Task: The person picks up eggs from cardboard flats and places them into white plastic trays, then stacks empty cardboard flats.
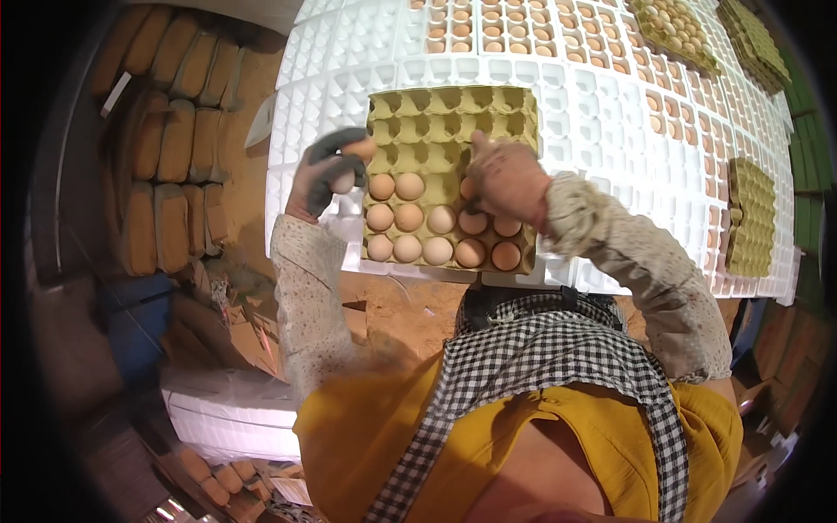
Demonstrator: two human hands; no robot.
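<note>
A yellowish pulp egg tray [410,157] lies in front of me, its nearer rows holding several brown and cream eggs [409,216]. My left hand [316,179], dark grey covering on its fingers, is closed at the tray's left edge around two eggs: a brown egg [360,150] at the fingertips and a paler egg [343,181] lower down. Over the tray's right side, my right hand [510,181] bends its fingers down around a brown egg [467,187], which is partly hidden. Whether that egg rests in its cup cannot be made out.
White moulded trays [602,174] cover the table, many holding eggs [514,30] at the back. Another pulp tray [751,218] lies at right; an egg-filled one [673,35] sits at back right. Wrapped brown stacks [174,139] stand left of the table.
</note>
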